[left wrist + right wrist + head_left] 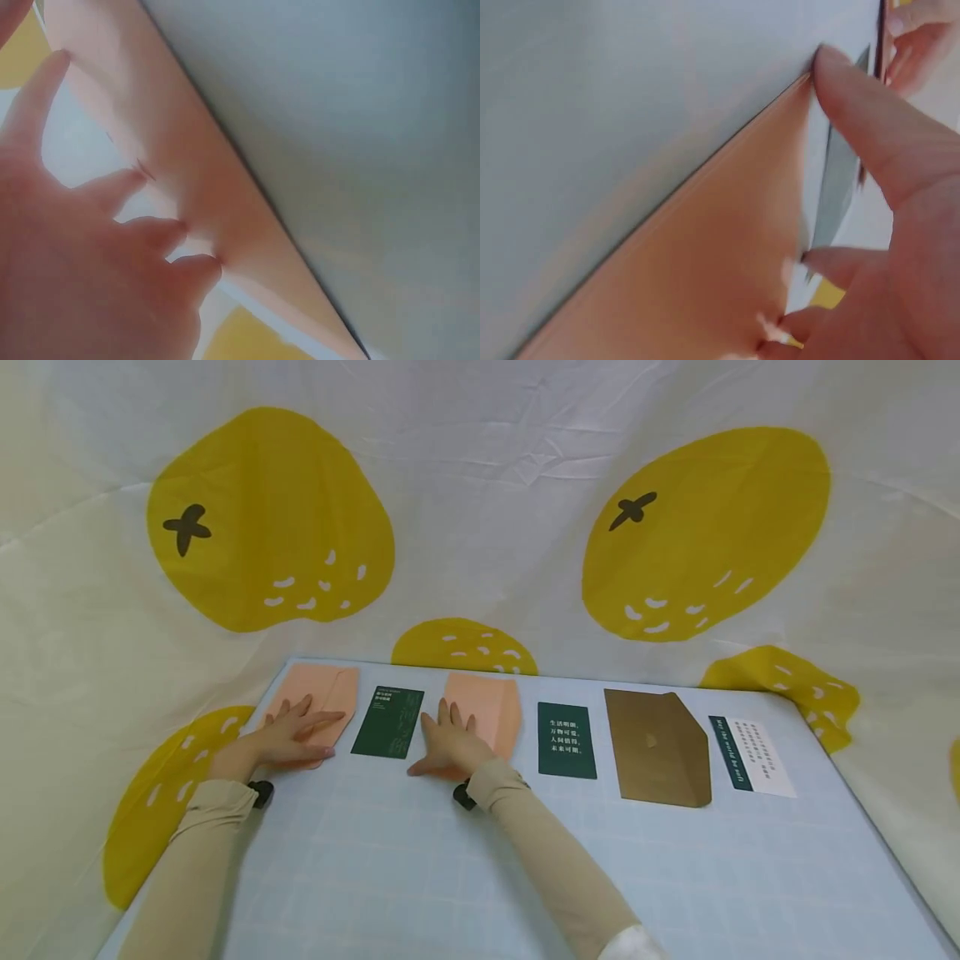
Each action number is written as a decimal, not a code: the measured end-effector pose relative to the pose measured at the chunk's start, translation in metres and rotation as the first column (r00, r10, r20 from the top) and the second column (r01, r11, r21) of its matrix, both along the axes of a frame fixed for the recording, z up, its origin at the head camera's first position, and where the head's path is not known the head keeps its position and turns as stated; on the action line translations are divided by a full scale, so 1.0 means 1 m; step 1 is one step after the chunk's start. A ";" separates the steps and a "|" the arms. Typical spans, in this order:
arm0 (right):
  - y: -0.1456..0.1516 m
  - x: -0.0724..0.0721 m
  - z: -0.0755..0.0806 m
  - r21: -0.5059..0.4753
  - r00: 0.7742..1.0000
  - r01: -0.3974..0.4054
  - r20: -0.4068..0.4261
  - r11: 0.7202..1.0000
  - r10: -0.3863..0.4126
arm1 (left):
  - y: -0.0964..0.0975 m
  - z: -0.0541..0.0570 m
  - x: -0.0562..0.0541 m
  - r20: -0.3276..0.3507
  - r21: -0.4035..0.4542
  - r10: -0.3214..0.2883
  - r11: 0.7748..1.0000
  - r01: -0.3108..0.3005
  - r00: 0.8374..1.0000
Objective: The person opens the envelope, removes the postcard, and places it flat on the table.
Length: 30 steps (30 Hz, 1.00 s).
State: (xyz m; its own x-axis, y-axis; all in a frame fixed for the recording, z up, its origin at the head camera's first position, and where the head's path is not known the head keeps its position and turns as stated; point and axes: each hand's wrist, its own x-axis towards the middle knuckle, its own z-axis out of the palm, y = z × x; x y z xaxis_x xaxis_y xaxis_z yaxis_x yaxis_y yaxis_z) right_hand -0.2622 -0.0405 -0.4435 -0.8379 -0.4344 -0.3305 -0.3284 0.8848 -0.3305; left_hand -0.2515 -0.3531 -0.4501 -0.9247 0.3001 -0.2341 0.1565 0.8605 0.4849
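At the table's far left lies a pink envelope [341, 687], and my left hand [281, 737] rests on it with fingers spread. The left wrist view shows the fingertips of that hand [97, 255] touching the envelope [172, 142]. My right hand [459, 745] lies on a second pink envelope [487, 697], its fingers apart. In the right wrist view, the thumb [855, 105] is at a corner of this envelope [705, 240]. Between the two envelopes sits a dark green card [388, 722] with light print. Part of each envelope is hidden under the hand.
Right of my right hand, a green card with white characters [566, 741], a brown envelope [656, 752] and a white card with a green strip [761, 756] continue the row. A light blue cloth [420, 860] covers the table; a fruit-patterned curtain [480, 510] hangs behind.
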 end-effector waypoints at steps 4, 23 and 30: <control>0.010 0.000 0.001 -0.024 0.999 -0.048 0.020 0.999 0.048 | 0.000 -0.002 -0.002 0.016 -0.002 -0.016 1.000 0.016 1.000; 0.030 0.001 0.019 -0.055 0.989 -0.118 -0.094 0.991 0.113 | 0.013 0.006 -0.001 -0.038 -0.068 -0.019 0.998 0.016 0.999; 0.068 0.024 0.057 -0.127 0.953 -0.185 -0.267 0.975 0.146 | 0.030 0.028 0.019 -0.161 -0.143 -0.053 0.989 0.030 0.985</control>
